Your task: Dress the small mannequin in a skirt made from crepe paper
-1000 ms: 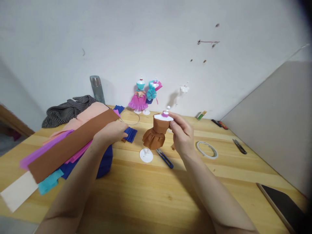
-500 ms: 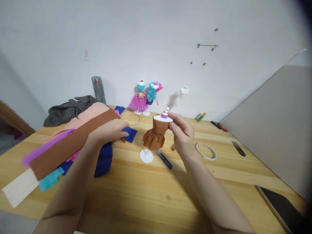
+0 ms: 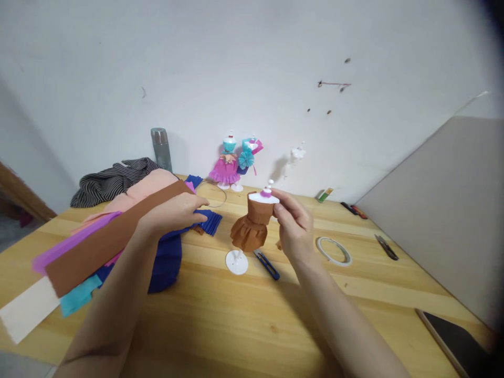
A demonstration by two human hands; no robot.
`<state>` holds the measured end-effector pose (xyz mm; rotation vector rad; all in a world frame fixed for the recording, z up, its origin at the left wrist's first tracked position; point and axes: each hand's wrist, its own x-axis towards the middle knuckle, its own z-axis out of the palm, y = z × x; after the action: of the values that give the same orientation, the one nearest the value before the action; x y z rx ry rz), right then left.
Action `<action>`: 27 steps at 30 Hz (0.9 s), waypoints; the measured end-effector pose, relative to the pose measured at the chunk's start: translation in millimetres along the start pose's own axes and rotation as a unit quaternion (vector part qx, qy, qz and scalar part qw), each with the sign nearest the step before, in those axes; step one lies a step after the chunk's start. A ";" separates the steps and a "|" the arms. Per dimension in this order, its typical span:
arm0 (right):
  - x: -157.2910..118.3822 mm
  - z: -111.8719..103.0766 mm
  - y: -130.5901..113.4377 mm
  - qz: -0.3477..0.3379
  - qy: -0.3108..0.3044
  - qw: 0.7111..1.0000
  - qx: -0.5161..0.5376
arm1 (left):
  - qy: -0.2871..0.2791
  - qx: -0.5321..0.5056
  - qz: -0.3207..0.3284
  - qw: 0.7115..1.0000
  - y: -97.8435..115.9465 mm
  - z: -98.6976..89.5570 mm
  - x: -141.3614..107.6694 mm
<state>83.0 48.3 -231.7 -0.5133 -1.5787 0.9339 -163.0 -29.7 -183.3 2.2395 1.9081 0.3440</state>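
My right hand (image 3: 295, 223) pinches the upper edge of a small white dress form with thumb and fingers. The form wears a brown crepe paper dress (image 3: 252, 226) with a ruffled skirt, and leans over its round white base (image 3: 237, 262). My left hand (image 3: 175, 211) hovers over the paper pile with thumb and forefinger apart. Beneath its wrist and palm lies a long brown paper strip (image 3: 114, 236), and a pleated blue piece (image 3: 211, 222) is just beyond the thumb. Blue thread snips (image 3: 268, 265) lie behind the skirt.
Left of me are crepe papers, including a cream piece (image 3: 27, 310), and a striped cloth (image 3: 106, 181). A flask (image 3: 161, 149) and two dressed forms (image 3: 226, 170) stand by the wall. Rightward lie a tape roll (image 3: 334, 252), a cutter (image 3: 386, 247) and a phone (image 3: 452, 336).
The view has tilted slightly, so the scene sits a little lower. My left hand has drawn slightly left, its thumb and forefinger apart. My right hand keeps its hold on the dress form.
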 end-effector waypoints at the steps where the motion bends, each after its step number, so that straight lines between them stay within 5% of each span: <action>1: 0.0 -0.1 0.1 0.001 -0.003 1.000 0.003 | 0.004 -0.028 0.008 1.000 4.6 -0.4 -0.3; 6: 0.3 -0.7 -3.1 -0.013 -0.021 1.000 0.002 | 0.048 -0.191 0.053 0.979 33.2 3.9 4.2; 11: 1.6 -1.6 -7.0 -0.012 -0.036 0.999 0.000 | 0.064 -0.351 0.108 0.928 54.7 17.0 15.0; 20: 3.9 -2.5 -10.6 0.017 -0.039 0.999 0.007 | 0.088 -0.449 0.080 0.886 59.2 57.4 38.2; 27: 8.3 -8.5 -19.1 0.040 -0.105 0.993 -0.021 | 0.084 -0.498 0.049 0.862 56.8 63.0 43.4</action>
<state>92.4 45.9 -211.4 -0.5240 -1.7819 1.0441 -84.6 4.8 -224.9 1.5883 1.1830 1.2365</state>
